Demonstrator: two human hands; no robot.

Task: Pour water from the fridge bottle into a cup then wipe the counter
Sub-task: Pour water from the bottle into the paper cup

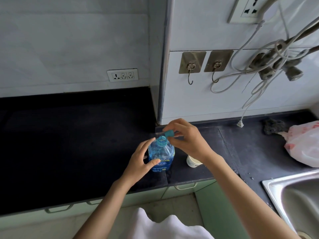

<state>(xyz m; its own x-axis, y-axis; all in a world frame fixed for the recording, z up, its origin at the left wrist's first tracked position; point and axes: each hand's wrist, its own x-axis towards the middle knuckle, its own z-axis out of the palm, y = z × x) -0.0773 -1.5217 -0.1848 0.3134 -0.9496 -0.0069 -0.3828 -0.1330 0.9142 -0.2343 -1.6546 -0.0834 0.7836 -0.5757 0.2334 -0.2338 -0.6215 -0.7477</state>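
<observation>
Dark stone counter (72,144) runs above pale green cabinet fronts, with a steel sink (276,185) at the right. Nearest, the left hand (140,163) curls loosely around the clear blue water bottle (161,156), apparently to steady it upright. Just beyond, the right hand (185,138) pinches the blue cap (169,133) beside the open neck, so the mouth is free for pouring. A white cup (192,162) waits just right of the bottle, partly hidden by the wrist. Farther back lie a dark scrubbing pad (274,125) and a plastic bag (305,145).
</observation>
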